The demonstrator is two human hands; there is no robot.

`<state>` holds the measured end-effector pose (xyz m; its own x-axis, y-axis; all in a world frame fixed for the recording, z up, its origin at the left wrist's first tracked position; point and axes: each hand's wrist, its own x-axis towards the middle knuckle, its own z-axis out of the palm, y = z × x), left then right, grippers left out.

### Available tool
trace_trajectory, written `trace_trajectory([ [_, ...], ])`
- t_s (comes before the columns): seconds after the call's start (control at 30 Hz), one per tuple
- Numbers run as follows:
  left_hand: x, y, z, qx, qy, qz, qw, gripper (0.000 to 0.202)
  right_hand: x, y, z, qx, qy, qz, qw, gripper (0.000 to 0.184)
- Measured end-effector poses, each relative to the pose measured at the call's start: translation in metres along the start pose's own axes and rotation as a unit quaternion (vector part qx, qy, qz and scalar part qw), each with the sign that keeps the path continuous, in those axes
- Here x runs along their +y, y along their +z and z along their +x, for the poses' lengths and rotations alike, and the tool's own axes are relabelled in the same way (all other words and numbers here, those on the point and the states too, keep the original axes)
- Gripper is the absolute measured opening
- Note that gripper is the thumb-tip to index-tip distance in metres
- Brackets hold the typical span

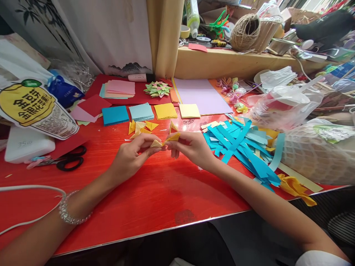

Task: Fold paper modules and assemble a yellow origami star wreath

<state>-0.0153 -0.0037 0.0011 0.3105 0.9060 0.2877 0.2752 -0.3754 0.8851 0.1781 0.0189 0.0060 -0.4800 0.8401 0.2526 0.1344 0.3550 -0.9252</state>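
Observation:
Both my hands meet over the middle of the red table (155,199). My left hand (133,155) and my right hand (191,147) pinch the same small folded yellow paper piece (166,141) between their fingertips, a little above the tabletop. Just behind the hands lie several folded yellow paper pieces (141,128). Further back sit small stacks of square paper: dark blue (115,115), light blue (141,112), yellow (165,111) and pale yellow (189,110). A bracelet is on my left wrist.
A pile of blue paper strips (241,147) lies right of my right hand. Black-handled scissors (69,159) lie at left, near a white box (26,144). A folded paper wreath (157,89), a purple sheet (201,95), plastic bags (285,101) and a twine ball (245,31) sit behind.

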Motion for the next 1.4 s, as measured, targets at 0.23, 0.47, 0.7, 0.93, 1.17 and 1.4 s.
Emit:
trace_trajectory([
  [0.23, -0.001, -0.002, -0.001, 0.004, 0.029, 0.066, 0.997, 0.014, 0.000, 0.001, 0.001, -0.017, 0.061, 0.101, 0.993, 0.028],
  [0.47, -0.003, 0.000, -0.003, 0.033, 0.137, 0.255, 0.957, 0.014, 0.000, 0.004, 0.002, -0.008, 0.101, 0.146, 0.984, 0.031],
  [0.7, -0.016, -0.006, -0.004, 0.041, 0.266, 0.410, 0.871, 0.018, -0.005, 0.005, 0.002, -0.009, 0.139, 0.152, 0.979, 0.033],
  [0.93, -0.004, 0.000, -0.004, 0.044, 0.132, 0.262, 0.955, 0.018, 0.002, 0.012, -0.007, 0.041, 0.026, 0.087, 0.995, 0.022],
  [1.17, 0.008, 0.003, -0.003, 0.013, -0.027, 0.102, 0.994, 0.022, 0.005, 0.013, -0.009, 0.053, -0.060, -0.026, 0.996, 0.014],
  [1.4, -0.003, -0.002, -0.002, 0.015, 0.183, 0.338, 0.923, 0.018, 0.004, 0.009, -0.008, 0.061, -0.195, -0.179, 0.962, 0.013],
])
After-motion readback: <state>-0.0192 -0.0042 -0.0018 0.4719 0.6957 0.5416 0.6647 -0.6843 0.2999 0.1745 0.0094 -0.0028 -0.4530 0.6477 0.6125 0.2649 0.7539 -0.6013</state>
